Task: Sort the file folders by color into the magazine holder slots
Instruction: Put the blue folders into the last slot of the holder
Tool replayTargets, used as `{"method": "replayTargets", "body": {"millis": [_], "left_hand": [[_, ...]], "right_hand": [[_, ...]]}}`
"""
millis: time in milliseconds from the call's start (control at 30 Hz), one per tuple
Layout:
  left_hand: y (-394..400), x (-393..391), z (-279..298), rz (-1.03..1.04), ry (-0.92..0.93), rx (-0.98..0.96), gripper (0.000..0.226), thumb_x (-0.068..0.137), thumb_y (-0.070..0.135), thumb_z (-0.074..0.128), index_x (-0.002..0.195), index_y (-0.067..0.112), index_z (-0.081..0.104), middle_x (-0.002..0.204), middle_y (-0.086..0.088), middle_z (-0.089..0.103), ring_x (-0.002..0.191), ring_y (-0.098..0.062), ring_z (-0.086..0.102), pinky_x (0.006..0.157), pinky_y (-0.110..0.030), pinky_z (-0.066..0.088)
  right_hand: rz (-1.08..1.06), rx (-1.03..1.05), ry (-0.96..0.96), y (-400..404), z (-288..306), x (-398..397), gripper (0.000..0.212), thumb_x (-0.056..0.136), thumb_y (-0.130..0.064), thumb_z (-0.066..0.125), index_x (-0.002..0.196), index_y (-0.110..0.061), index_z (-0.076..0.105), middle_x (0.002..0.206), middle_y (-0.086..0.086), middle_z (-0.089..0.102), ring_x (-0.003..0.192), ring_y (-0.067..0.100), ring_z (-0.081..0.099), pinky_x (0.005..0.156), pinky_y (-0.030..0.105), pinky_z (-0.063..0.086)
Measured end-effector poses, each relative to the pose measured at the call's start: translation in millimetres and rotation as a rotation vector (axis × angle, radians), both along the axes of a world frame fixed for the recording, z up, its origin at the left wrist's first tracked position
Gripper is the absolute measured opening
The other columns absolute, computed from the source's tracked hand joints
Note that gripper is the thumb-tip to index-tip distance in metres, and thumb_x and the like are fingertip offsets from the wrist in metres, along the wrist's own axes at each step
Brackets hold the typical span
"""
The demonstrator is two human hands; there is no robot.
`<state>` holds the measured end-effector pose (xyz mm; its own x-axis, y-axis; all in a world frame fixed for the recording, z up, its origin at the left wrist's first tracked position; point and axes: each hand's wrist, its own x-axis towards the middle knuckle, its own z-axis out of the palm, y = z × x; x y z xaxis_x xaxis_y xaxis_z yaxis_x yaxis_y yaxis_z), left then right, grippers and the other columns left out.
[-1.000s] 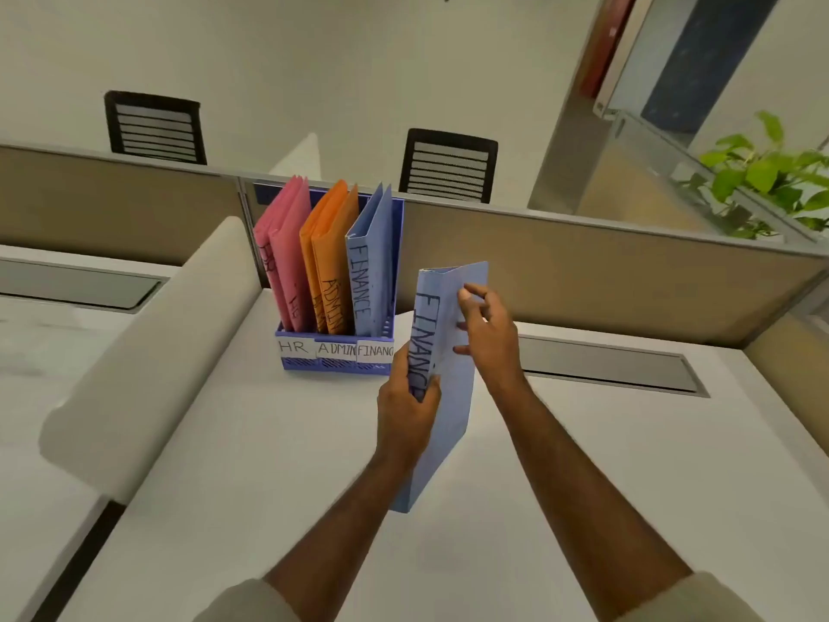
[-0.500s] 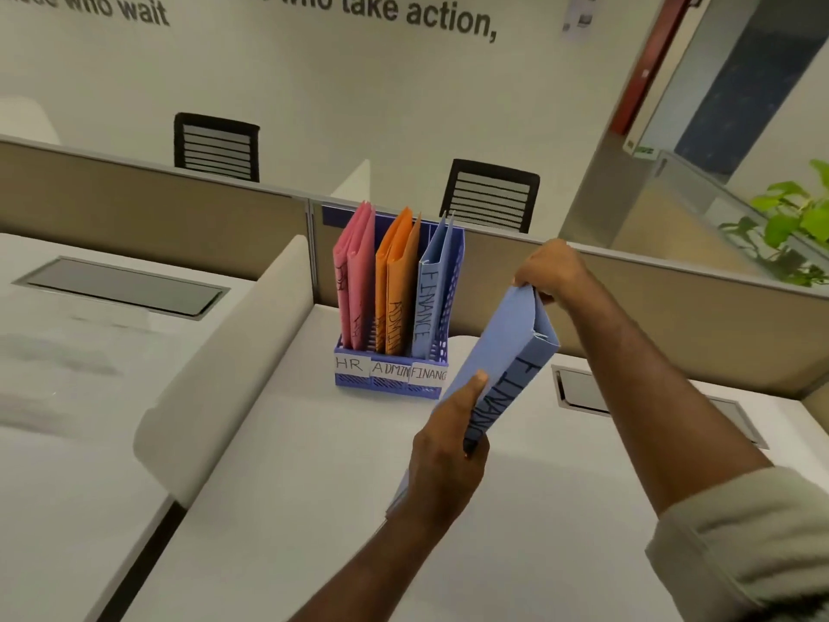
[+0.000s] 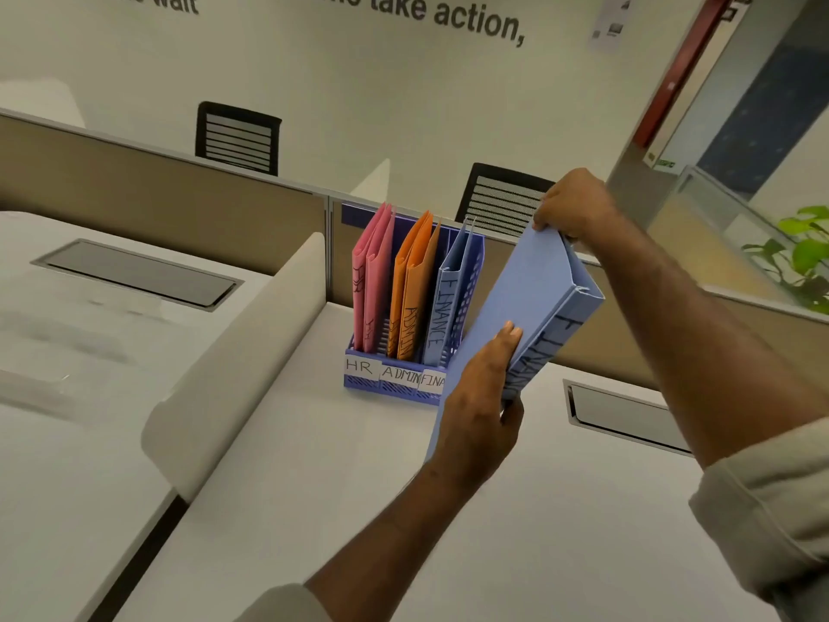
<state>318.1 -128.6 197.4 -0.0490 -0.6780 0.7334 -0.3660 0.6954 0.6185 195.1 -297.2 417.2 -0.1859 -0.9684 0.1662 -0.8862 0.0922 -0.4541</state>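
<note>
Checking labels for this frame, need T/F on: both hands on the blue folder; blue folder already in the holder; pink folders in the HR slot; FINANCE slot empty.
1. Both hands hold the blue folder. True: left hand grips low, right hand pinches the top.
2. It is already in the holder. False: it is tilted in the air, to the holder's right.
3. Pink folders stand in the HR slot. True.
4. FINANCE slot is empty. False: another blue folder stands there.

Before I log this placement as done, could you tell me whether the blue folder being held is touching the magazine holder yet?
Cannot tell. In the head view the held blue folder overlaps the magazine holder at its right front corner, hiding any contact or gap there.
</note>
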Motion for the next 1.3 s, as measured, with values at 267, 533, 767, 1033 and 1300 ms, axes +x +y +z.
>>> {"method": "replayTargets", "body": {"millis": [267, 533, 767, 1033, 1300], "left_hand": [[-56.0, -11.1, 16.9, -0.005, 0.008, -0.013, 0.082, 0.091, 0.013, 0.061, 0.157, 0.028, 0.015, 0.160, 0.023, 0.014, 0.148, -0.002, 0.023, 0.111, -0.009, 0.030], [-98.1, -15.8, 18.8, 0.018, 0.023, 0.017, 0.079, 0.094, 0.018, 0.059, 0.157, 0.031, 0.013, 0.160, 0.024, 0.017, 0.145, 0.003, 0.024, 0.108, -0.001, 0.025], [-129.1, -16.9, 12.4, 0.011, -0.020, 0.080, 0.082, 0.096, 0.022, 0.061, 0.158, 0.034, 0.009, 0.159, 0.013, 0.024, 0.145, -0.001, 0.028, 0.105, -0.017, 0.041], [-158.0, -6.6, 7.2, -0.013, -0.109, 0.145, 0.072, 0.099, 0.024, 0.057, 0.158, 0.019, 0.017, 0.157, -0.001, 0.035, 0.142, 0.001, 0.027, 0.108, -0.024, 0.043], [-169.0, -2.5, -17.4, 0.043, -0.137, 0.138, 0.067, 0.100, 0.019, 0.059, 0.156, 0.012, 0.024, 0.153, -0.005, 0.043, 0.140, 0.007, 0.027, 0.107, 0.000, 0.024]], "right_hand": [[0.004, -0.082, 0.025, -37.4, 31.8, 2.0, 0.025, 0.076, -0.005, 0.074, 0.098, 0.007, 0.073, 0.083, 0.017, 0.068, 0.067, 0.032, 0.064, 0.066, 0.037, 0.056], [0.050, -0.087, 0.015, -78.7, 33.2, 3.1, 0.028, 0.078, -0.005, 0.073, 0.103, 0.008, 0.072, 0.096, 0.021, 0.072, 0.083, 0.037, 0.071, 0.082, 0.046, 0.061], [0.038, -0.104, 0.086, -115.7, 22.2, 3.9, 0.025, 0.078, -0.006, 0.071, 0.099, 0.007, 0.072, 0.090, 0.019, 0.072, 0.070, 0.031, 0.066, 0.072, 0.040, 0.058], [0.020, -0.140, 0.156, -154.4, 10.6, 3.4, 0.013, 0.077, -0.009, 0.068, 0.074, -0.005, 0.055, 0.066, 0.006, 0.052, 0.059, 0.023, 0.054, 0.044, 0.024, 0.032], [0.046, -0.154, 0.174, -179.0, -20.3, 7.1, 0.011, 0.082, -0.009, 0.063, 0.087, -0.007, 0.054, 0.083, 0.010, 0.053, 0.081, 0.026, 0.053, 0.065, 0.028, 0.038]]}}
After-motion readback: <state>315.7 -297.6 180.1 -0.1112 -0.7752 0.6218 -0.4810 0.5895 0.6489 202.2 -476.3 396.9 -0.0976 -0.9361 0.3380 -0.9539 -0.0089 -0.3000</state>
